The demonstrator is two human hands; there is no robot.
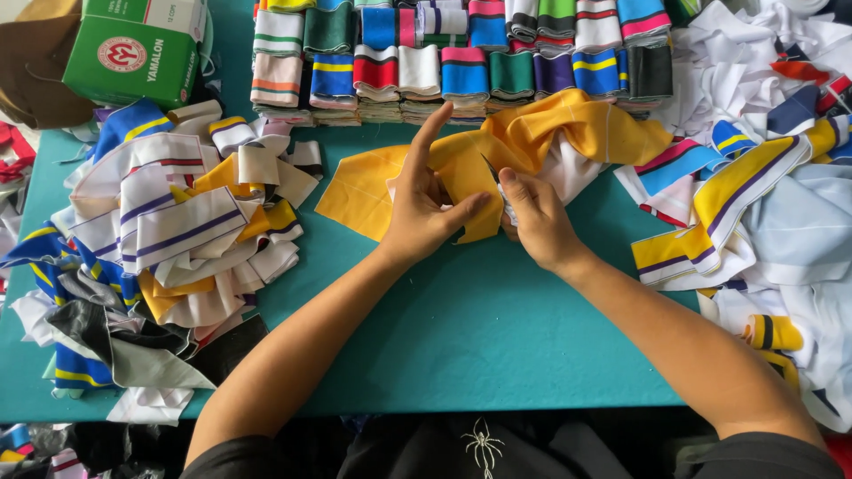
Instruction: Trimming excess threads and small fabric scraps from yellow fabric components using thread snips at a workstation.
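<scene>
A yellow fabric piece [568, 129] with a white lining lies crumpled on the teal table [479, 328], just past its middle. My left hand [422, 208] pinches a yellow fold between thumb and fingers, with the index finger pointing up. Beside it, my right hand [532, 217] grips the same fabric where yellow meets white. Both hands touch the cloth close together.
Rows of folded striped rib bands [461, 53] are stacked along the far edge. A loose heap of striped strips [169, 231] covers the left side. White and striped cloth pieces [763, 195] pile up at the right. A green cardboard box [133, 53] stands far left.
</scene>
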